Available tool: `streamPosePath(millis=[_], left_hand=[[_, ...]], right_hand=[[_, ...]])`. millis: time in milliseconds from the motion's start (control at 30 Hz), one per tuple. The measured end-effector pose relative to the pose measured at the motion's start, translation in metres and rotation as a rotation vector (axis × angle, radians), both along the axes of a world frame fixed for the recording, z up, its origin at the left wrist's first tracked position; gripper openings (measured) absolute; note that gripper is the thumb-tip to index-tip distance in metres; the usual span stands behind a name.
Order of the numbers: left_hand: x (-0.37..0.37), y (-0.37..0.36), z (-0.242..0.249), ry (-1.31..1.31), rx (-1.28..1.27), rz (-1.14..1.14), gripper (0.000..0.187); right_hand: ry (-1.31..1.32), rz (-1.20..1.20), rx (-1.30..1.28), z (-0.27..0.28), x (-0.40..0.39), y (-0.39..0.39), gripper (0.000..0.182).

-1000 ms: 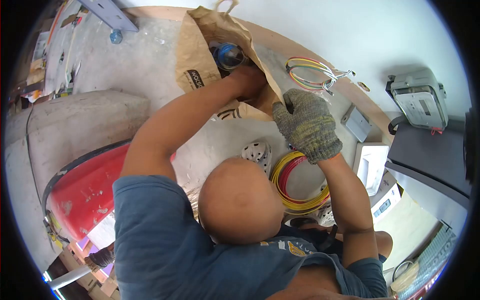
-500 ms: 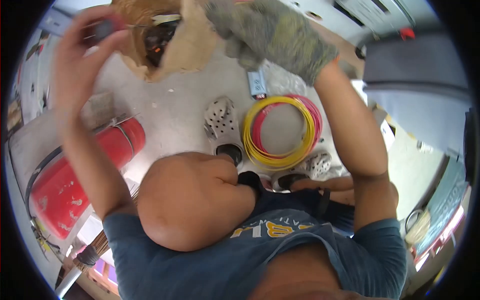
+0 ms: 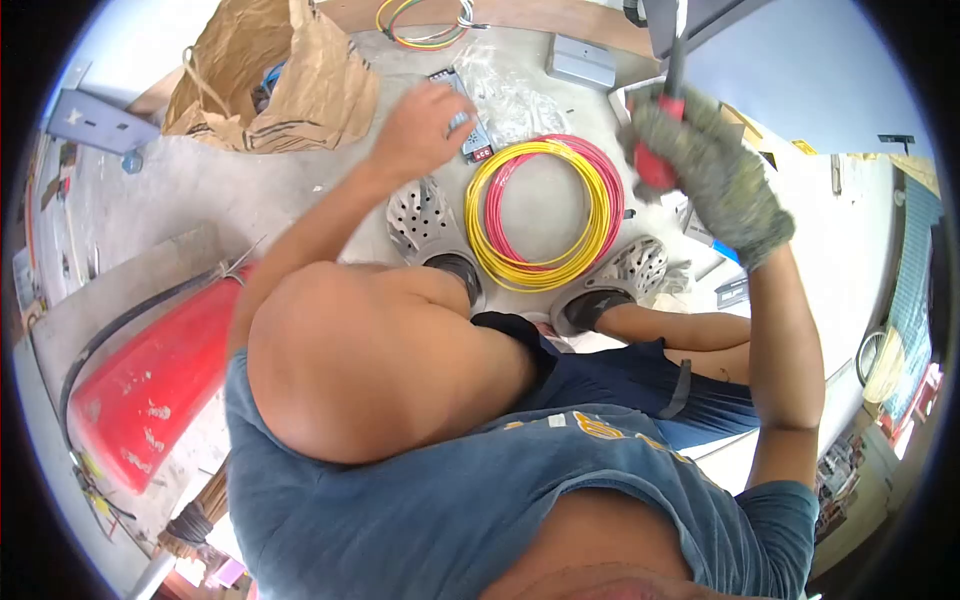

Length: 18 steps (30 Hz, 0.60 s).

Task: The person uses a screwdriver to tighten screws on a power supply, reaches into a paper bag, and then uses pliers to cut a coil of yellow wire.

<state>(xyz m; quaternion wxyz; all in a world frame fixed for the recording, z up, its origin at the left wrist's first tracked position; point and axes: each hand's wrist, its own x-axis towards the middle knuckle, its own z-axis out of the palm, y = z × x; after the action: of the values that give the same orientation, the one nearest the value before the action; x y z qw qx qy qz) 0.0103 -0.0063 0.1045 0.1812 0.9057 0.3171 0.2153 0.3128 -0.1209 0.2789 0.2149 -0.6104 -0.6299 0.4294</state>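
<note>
My gloved right hand [image 3: 705,165], in a grey-green work glove, is closed around the red handle of a screwdriver [image 3: 670,108]. Its dark shaft points upward, close to a grey panel [image 3: 725,30]. Bare and loosely curled, my left hand [image 3: 425,125] is over the floor, overlapping a small light-blue box [image 3: 473,135] in this view. A gap shows between its thumb and fingers. To the right of that box lies a coil of yellow and red wire [image 3: 480,222], between my two shoes.
An open brown paper bag [image 3: 325,95] stands at upper left, with crumpled clear plastic [image 3: 510,95] near the blue box. A smaller wire coil [image 3: 425,42] and a grey metal box [image 3: 582,62] lie farther off. At left rests a red cylinder [image 3: 150,385].
The red tool that was in my raised left hand is gone from it; that hand has come down and right. My right hand has moved right and down, now gripping a red-handled screwdriver.
</note>
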Motion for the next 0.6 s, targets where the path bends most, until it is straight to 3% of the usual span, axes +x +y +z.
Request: streamPosePath(millis=[33, 67, 133, 200, 267, 367, 433, 600], left_hand=[[0.001, -0.007, -0.033, 0.103, -0.231, 0.053, 0.040], [0.004, -0.015, -0.054, 0.095, -0.238, 0.038, 0.040], [0.011, -0.039, -0.081, 0.080, -0.130, 0.201, 0.039], [0.013, -0.049, -0.093, 0.103, -0.176, 0.221, 0.038], [0.011, -0.047, -0.099, 0.131, -0.186, 0.257, 0.038], [0.017, -0.040, -0.109, -0.021, -0.144, 0.230, 0.032], [0.023, -0.018, -0.111, 0.000, -0.162, 0.366, 0.023], [0.053, 0.027, -0.103, 0.184, -0.113, 0.380, 0.014]], right_hand=[[0.138, -0.307, -0.223, -0.003, -0.015, -0.012, 0.050], [0.006, -0.346, -0.372, -0.016, -0.014, -0.017, 0.045], [-0.449, -0.162, -0.418, -0.051, -0.014, -0.023, 0.040], [-0.534, -0.014, -0.412, -0.088, -0.012, -0.035, 0.038], [-0.566, 0.060, -0.394, -0.098, -0.021, -0.033, 0.039], [-0.506, -0.020, -0.400, -0.096, -0.031, -0.031, 0.043], [-0.516, 0.010, -0.385, -0.090, -0.033, -0.025, 0.046], [-0.542, -0.019, -0.373, -0.092, -0.035, -0.014, 0.048]])
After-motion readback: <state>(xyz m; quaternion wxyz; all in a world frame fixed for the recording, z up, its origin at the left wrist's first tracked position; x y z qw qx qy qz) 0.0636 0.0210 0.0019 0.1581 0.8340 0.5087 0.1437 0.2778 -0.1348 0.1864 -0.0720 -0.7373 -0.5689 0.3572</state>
